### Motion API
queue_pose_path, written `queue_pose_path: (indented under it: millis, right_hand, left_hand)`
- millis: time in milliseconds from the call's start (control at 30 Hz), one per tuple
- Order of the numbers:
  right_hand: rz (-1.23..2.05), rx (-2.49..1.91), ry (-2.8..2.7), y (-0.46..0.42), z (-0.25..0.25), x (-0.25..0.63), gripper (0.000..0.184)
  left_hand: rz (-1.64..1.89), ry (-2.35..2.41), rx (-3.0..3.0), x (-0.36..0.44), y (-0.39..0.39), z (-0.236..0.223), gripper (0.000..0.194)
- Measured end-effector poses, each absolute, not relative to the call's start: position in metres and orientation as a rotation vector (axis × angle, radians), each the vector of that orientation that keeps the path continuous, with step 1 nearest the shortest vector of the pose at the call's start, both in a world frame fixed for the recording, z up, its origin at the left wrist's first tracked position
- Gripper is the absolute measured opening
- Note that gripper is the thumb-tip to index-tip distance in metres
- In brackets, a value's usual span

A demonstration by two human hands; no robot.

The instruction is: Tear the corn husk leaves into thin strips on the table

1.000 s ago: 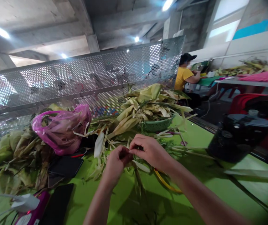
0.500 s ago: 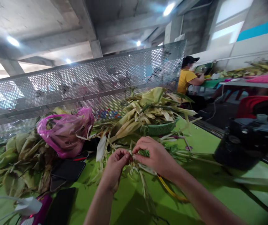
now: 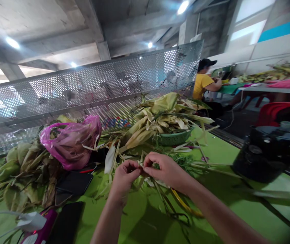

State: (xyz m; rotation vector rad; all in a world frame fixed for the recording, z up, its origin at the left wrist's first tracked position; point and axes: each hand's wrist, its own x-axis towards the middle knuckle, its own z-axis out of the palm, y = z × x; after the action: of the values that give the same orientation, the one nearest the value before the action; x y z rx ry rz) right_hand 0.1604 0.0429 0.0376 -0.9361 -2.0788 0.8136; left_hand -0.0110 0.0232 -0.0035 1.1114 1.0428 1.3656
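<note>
My left hand (image 3: 126, 176) and my right hand (image 3: 161, 167) meet fingertip to fingertip above the green table (image 3: 145, 217). Both are closed in a pinch on a thin pale strip of corn husk, largely hidden by the fingers. Loose husk strips (image 3: 162, 193) hang and lie just below the hands. Past my fingers, a heap of dried corn husks (image 3: 160, 122) overflows a green basket (image 3: 177, 138). Green sprigs (image 3: 183, 162) lie beside my right hand, and a yellow curved band (image 3: 185, 205) rests under my right forearm.
Left of my hands stand a pink plastic bag (image 3: 71, 144), more husks (image 3: 23, 176), a dark phone (image 3: 75, 183) and a power strip (image 3: 40, 227). A black canister (image 3: 267, 156) is at the right. Behind runs a perforated metal screen (image 3: 96, 88); a person in yellow (image 3: 203, 83) sits beyond.
The hanging husk strips below my hands have shifted to the right. My right hand has tilted slightly, and both hands stay pinched together in nearly the same place.
</note>
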Motion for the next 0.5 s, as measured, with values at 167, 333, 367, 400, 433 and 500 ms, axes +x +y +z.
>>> queue_pose_path:
  millis: [167, 333, 367, 400, 433, 500]
  right_hand:
    - [1.030, -0.933, -1.965, 0.047, 0.026, 0.157, 0.014]
    - [1.075, -0.960, -1.840, 0.052, 0.012, 0.148, 0.012]
    - [1.112, -0.955, -1.794, 0.053, 0.011, 0.146, 0.012]
    - [1.152, -0.950, -1.744, 0.053, 0.010, 0.145, 0.012]
    - [1.189, -0.946, -1.696, 0.053, 0.009, 0.144, 0.013]
    - [1.248, -0.935, -1.617, 0.053, 0.008, 0.141, 0.015]
  left_hand:
    - [1.345, 1.143, 1.239, -0.012, 0.023, -0.001, 0.015]
    - [1.415, 1.286, 1.485, -0.012, 0.022, 0.002, 0.006]
    - [1.436, 1.316, 1.535, -0.011, 0.022, 0.003, 0.006]
    - [1.458, 1.351, 1.582, -0.011, 0.021, 0.003, 0.007]
    - [1.481, 1.391, 1.623, -0.010, 0.020, 0.002, 0.010]
    - [1.525, 1.483, 1.688, -0.008, 0.019, 0.002, 0.017]
